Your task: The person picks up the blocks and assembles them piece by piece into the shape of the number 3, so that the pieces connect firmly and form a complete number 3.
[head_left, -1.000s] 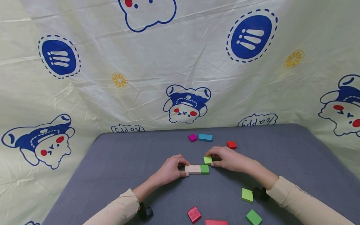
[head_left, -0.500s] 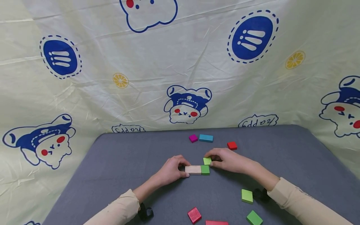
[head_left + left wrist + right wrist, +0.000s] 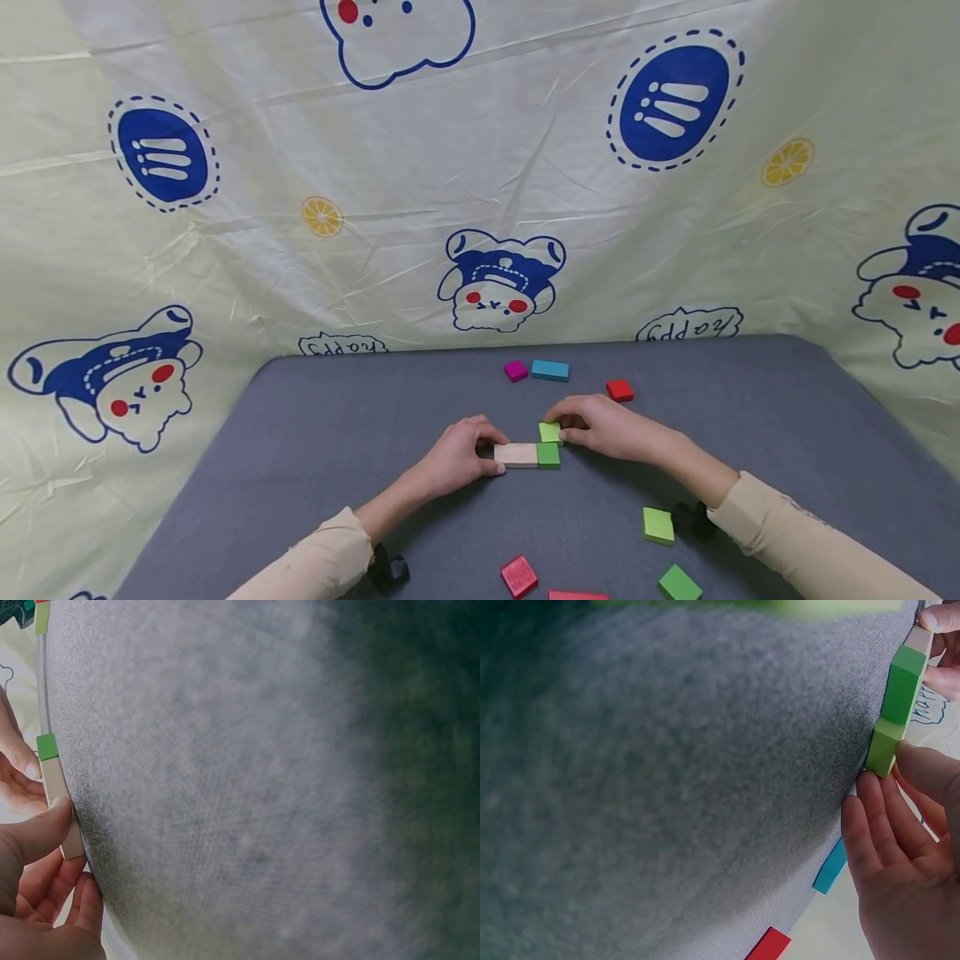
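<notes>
In the head view, a pale wooden block (image 3: 516, 455) lies flat on the grey table with a green block (image 3: 548, 456) against its right end. My left hand (image 3: 463, 454) grips the pale block by its left end, thumb on the near side and fingers on the far side. A light green block (image 3: 550, 432) sits behind the green one, pinched between the thumb and fingers of my right hand (image 3: 600, 425). From the right wrist view, the light green block (image 3: 886, 744) appears to touch the green block (image 3: 904, 682).
Farther back lie a magenta block (image 3: 516, 371), a blue block (image 3: 551, 371) and a red block (image 3: 619, 390). Nearer the front are another light green block (image 3: 658, 526), a green block (image 3: 680, 582), a pinkish-red block (image 3: 519, 576) and a red block (image 3: 577, 595) cut by the frame edge.
My right hand has slid the light green block slightly to the left, along the back of the green block. The left hand still holds the pale block in place.
</notes>
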`<state>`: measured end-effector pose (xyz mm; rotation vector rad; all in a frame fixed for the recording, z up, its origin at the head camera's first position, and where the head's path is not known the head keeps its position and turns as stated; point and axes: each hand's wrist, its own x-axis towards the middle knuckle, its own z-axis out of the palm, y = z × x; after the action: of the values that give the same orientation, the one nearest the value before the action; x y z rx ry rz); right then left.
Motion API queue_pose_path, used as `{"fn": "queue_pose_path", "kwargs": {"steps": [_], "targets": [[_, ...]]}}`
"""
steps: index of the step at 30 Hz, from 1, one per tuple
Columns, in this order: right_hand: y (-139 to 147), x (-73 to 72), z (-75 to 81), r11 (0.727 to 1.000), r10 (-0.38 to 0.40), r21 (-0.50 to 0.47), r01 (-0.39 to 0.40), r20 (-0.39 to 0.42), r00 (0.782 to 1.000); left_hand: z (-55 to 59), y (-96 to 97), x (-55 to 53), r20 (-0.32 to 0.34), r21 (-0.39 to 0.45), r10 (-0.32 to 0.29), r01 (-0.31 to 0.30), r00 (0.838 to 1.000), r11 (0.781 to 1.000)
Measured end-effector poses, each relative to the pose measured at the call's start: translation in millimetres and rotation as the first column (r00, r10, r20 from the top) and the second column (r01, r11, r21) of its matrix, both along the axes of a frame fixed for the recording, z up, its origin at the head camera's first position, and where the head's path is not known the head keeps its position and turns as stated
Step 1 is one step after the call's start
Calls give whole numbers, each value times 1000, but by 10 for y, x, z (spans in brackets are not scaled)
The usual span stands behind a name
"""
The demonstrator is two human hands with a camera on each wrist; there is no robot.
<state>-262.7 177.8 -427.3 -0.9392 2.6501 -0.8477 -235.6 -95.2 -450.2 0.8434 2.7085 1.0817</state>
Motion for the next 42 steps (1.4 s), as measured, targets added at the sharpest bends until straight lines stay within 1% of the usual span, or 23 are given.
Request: {"fn": "queue_pose_path", "kwargs": {"steps": [7,18,30,35,39,42], "targets": [[-16,-6,-16,1000,8,7,-8,-22,1000,0,4,1,3,-1,2,-2,1000,1000],[-43,-11,-20,1000,20,13,-19,-21,1000,26,1,25,16,1,4,-4,1000,1000],[-54,13,4,1000,22,20,-22,-27,999,19,1,22,8,3,-1,1,1000,1000],[-16,74,60,1000,-14,6,14,-35,999,21,4,27,12,-4,1,-1,1000,1000],[45,161,129,999,-37,7,37,-49,998,23,3,27,17,-5,7,-7,1000,1000],[100,239,175,999,-35,3,36,-60,998,24,1,27,14,-4,8,-8,1000,1000]]}}
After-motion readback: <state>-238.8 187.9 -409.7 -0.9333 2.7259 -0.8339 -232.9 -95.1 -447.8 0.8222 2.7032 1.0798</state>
